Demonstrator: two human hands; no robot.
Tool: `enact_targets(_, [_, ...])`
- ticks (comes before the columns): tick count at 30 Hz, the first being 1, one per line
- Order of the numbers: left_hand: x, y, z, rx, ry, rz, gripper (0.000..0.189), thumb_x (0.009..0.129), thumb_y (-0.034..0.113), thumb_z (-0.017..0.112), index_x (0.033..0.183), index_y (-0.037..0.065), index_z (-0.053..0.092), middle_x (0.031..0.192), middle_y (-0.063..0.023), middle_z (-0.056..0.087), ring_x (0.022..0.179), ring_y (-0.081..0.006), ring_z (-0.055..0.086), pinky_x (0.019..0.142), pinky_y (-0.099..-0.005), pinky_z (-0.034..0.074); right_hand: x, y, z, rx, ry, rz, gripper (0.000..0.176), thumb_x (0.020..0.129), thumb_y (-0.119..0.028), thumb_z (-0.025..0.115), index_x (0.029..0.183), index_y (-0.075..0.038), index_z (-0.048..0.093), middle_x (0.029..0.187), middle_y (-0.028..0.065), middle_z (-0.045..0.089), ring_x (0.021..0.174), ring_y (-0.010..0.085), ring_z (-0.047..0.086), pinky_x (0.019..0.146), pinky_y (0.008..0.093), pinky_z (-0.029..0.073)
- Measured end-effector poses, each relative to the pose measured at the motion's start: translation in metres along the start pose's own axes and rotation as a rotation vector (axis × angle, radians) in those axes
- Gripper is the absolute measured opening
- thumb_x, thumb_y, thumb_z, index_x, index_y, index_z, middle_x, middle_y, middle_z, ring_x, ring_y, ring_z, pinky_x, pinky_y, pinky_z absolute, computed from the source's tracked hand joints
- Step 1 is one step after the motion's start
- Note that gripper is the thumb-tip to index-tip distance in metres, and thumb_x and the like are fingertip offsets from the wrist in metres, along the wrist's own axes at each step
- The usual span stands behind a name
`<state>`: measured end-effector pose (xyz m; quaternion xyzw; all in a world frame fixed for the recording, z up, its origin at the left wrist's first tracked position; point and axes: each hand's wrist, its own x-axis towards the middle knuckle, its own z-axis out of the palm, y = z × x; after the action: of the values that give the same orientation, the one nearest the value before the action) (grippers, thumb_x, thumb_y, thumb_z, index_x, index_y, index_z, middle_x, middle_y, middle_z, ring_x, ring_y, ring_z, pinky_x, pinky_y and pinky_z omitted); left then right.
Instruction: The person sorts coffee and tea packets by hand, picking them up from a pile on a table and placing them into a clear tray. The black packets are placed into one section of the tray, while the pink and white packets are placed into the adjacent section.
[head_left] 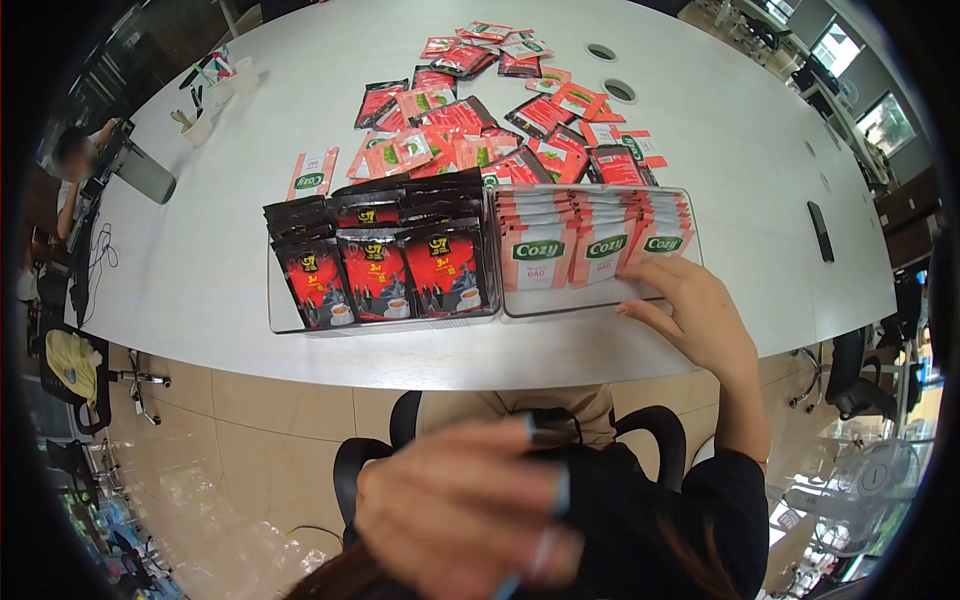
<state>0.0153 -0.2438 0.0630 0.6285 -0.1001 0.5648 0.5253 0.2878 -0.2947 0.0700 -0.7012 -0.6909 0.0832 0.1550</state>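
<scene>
My right hand (690,315) reaches to the front right of a clear tray (600,300) holding rows of Cozy tea sachets (535,260). Its fingertips are at the lower edge of the front sachets, and its thumb is apart from the fingers with nothing seen between them. Close to the camera, over my lap, is my left hand (465,505), smeared by motion. The fingers of that hand look stretched out and apart, with nothing visible in them. A second clear tray (385,325) on the left contains rows of red and black G7 coffee sachets (320,280).
Behind the trays lies a loose heap of mixed sachets (455,120) on the white table (780,200). One Cozy sachet (314,172) lies by the left tray. A black phone (820,232) is at the right. Cups (198,128) and a grey cylinder (148,172) are at the left.
</scene>
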Motion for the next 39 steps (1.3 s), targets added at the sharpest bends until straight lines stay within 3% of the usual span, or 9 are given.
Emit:
enact_targets(2, [0.006,-0.017,-0.007,0.384,-0.040,-0.072,0.030,0.084,0.019,0.068,0.111,0.006,0.065,0.113,-0.0096,0.068,0.108,-0.0314,0.063,0.102,-0.0520,0.040,0.000,-0.002,-0.006,-0.013,-0.044,0.045,0.033,0.083,-0.028,0.069,0.108,-0.007,0.064,0.101,0.0118,0.066,0.095,0.0313,0.061,0.081,0.0381,0.049])
enact_targets(6, [-0.005,-0.068,-0.017,1.049,-0.228,-0.086,0.029,0.079,0.018,0.069,0.107,0.009,0.068,0.109,-0.0037,0.069,0.103,-0.0214,0.063,0.097,-0.0408,0.039,0.003,0.007,-0.006,0.013,-0.037,0.002,0.036,0.085,-0.035,0.066,0.102,-0.003,0.066,0.093,0.0096,0.067,0.085,0.0284,0.064,0.075,0.0367,0.050])
enact_targets(10, [-0.021,-0.089,-0.019,1.231,-0.234,-0.023,0.028,0.069,0.012,0.079,0.096,0.015,0.072,0.101,0.0046,0.070,0.095,-0.0139,0.063,0.079,-0.0294,0.039,0.021,0.012,-0.035,0.296,-0.137,-0.005,0.025,0.088,-0.025,0.065,0.094,-0.001,0.069,0.086,0.0093,0.069,0.075,0.0238,0.065,0.071,0.0329,0.051])
enact_targets(16, [-0.019,-0.087,-0.021,1.197,-0.261,-0.076,0.030,0.070,0.008,0.075,0.099,0.016,0.071,0.102,0.0061,0.069,0.096,-0.0124,0.063,0.078,-0.0274,0.037,0.093,0.062,-0.047,0.297,0.153,-0.019,0.020,0.085,-0.018,0.070,0.093,0.000,0.068,0.086,0.0074,0.069,0.077,0.0153,0.061,0.072,0.0311,0.049])
enact_targets(22, [-0.020,-0.087,-0.021,1.202,-0.265,-0.084,0.032,0.069,0.009,0.073,0.100,0.017,0.071,0.103,0.0069,0.069,0.096,-0.0116,0.062,0.076,-0.0262,0.037,0.158,0.131,-0.012,0.166,-0.258,-0.032,0.055,0.064,-0.023,0.087,0.107,0.000,0.061,0.094,0.0079,0.062,0.083,0.0163,0.055,0.071,0.0300,0.046])
enact_targets(28, [-0.018,-0.086,-0.022,1.184,-0.263,-0.096,0.031,0.072,0.009,0.072,0.102,0.018,0.070,0.104,0.0077,0.069,0.092,-0.0110,0.063,0.073,-0.0247,0.037,0.192,0.122,-0.026,0.251,-0.515,0.167,0.057,0.062,-0.020,0.088,0.107,0.001,0.060,0.111,0.0077,0.057,0.096,0.0192,0.053,0.080,0.0327,0.046])
enact_targets(31, [-0.019,-0.086,-0.022,1.177,-0.267,-0.103,0.031,0.072,0.010,0.072,0.102,0.018,0.070,0.104,0.0077,0.069,0.092,-0.0109,0.063,0.073,-0.0245,0.038,0.216,0.129,-0.012,0.177,-0.343,-0.304,0.061,0.059,-0.026,0.089,0.105,0.002,0.061,0.125,0.0120,0.054,0.111,0.0261,0.053,0.090,0.0358,0.044])
enact_targets(36, [-0.022,-0.086,-0.024,1.174,-0.305,-0.115,0.034,0.081,0.013,0.058,0.113,0.014,0.067,0.112,0.0052,0.066,0.103,-0.0098,0.061,0.083,-0.0242,0.037,0.266,0.122,0.014,0.031,-0.423,-0.577,0.081,0.050,-0.023,0.093,0.118,-0.007,0.052,0.126,0.0138,0.050,0.122,0.0298,0.044,0.100,0.0389,0.039])
enact_targets(39, [-0.018,-0.085,-0.023,1.182,-0.292,-0.117,0.030,0.078,0.012,0.064,0.107,0.017,0.070,0.107,0.0066,0.068,0.097,-0.0103,0.062,0.076,-0.0241,0.037,0.278,0.106,0.005,-0.013,-0.488,-0.351,0.094,0.045,-0.022,0.094,0.124,-0.007,0.047,0.119,0.0150,0.053,0.120,0.0298,0.046,0.097,0.0397,0.041])
